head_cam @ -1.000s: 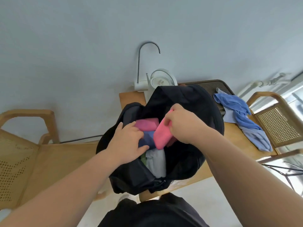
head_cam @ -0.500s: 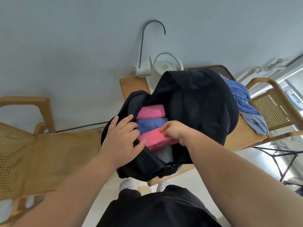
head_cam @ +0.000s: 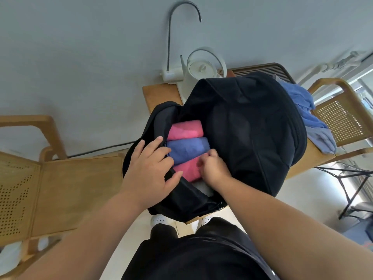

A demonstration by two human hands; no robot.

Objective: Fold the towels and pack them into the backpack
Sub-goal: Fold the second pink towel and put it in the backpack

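A black backpack (head_cam: 252, 138) lies open on a small wooden table (head_cam: 159, 93). Inside it, folded towels sit in a row: a pink one (head_cam: 185, 129) at the back, a blue-purple one (head_cam: 187, 150) in the middle, and a second pink one (head_cam: 187, 170) nearest me, with a bit of grey towel (head_cam: 203, 188) below it. My left hand (head_cam: 149, 170) grips the bag's left rim, fingers over the edge and touching the blue-purple towel. My right hand (head_cam: 212, 168) rests with curled fingers on the near pink towel, pressing it into the bag.
An unfolded light blue towel (head_cam: 310, 118) lies at the table's right end behind the backpack. A white kettle (head_cam: 201, 69) and a tap-like dispenser (head_cam: 171, 71) stand at the back by the wall. Wooden cane chairs stand left (head_cam: 60, 178) and right (head_cam: 343, 118).
My right hand has carried the pink towel down into the bag and laid it flat below the blue-purple towel. My left hand moved from the towels to the rim.
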